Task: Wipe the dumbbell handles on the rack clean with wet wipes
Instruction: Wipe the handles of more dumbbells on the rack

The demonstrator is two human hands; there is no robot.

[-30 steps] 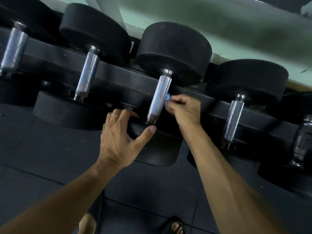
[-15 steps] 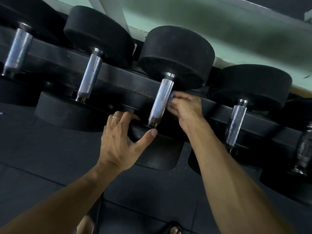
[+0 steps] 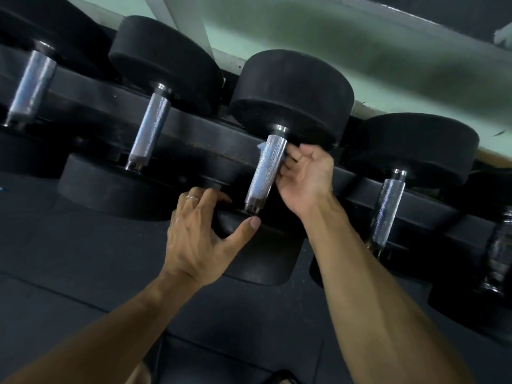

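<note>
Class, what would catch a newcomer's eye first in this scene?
The shiny knurled handle at centre, with the right hand curled round it and a scrap of blue wipe peeking out on its left. Just below, the left hand rests on the near black weight.

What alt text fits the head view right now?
The right hand curls around a dumbbell handle on the rack, a bit of wipe showing behind it. The left hand rests on the near weight.
</note>
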